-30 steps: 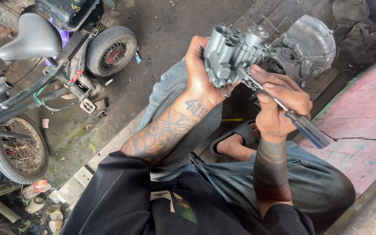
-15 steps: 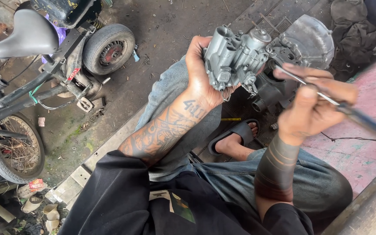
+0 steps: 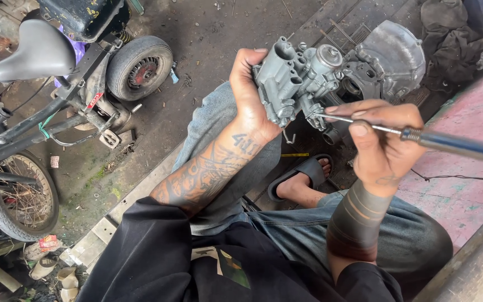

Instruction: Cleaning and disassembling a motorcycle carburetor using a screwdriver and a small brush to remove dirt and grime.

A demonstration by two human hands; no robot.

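Left hand [image 3: 250, 98] gripping grey carburetor [image 3: 297, 78], holding it up above knees. Right hand [image 3: 381, 140] squeezing screwdriver [image 3: 420, 136], tip touching carburetor's bottom edge. Hands sitting close, carburetor between them. Carburetor looking lumpy, metal, dull grey, tubes and round cap poking out. Engine cover [image 3: 392, 53] lying behind it

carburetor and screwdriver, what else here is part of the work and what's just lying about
In use:
carburetor in the left hand
screwdriver in the right hand, tip at the carburetor

Lying about:
engine cover
small bike
rags
sandal, worn on the foot
spoked wheel
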